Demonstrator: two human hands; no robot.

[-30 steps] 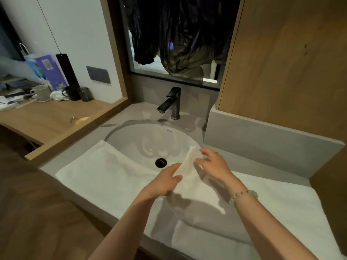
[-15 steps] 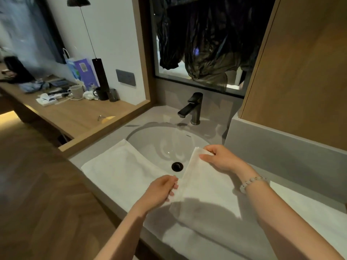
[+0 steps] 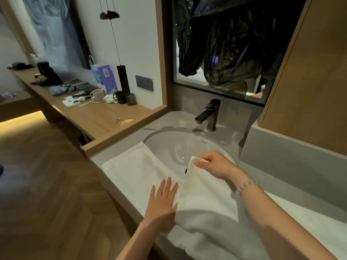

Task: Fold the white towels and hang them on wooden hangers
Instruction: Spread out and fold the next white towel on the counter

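White towel (image 3: 131, 171) lies spread along the front of the grey surface (image 3: 180, 117), and its far edge sags over the near rim of the sink basin (image 3: 169, 145). Right grip (image 3: 216, 164): thumb and curled fingers pinch one towel corner, held up over the basin. The flap rises from the part lying flat. Left grip (image 3: 163, 201): open flat, fingers straight and slightly spread, palm down on the towel just beside the raised flap, holding nothing. Beaded bracelet (image 3: 246, 185) on the right wrist. Black faucet (image 3: 210, 115) behind the basin. Wooden hanger (image 3: 124, 121): only the metal hook and a bit of pale shoulder show. It lies on the adjoining wooden surface (image 3: 90, 117), well apart from the towel. Farther along that surface: pale mug (image 3: 97, 94), dark mug (image 3: 120, 97), purple paper bag (image 3: 105, 77), and small clutter too blurred to name. Dark garments (image 3: 234, 53) hang above the faucet.
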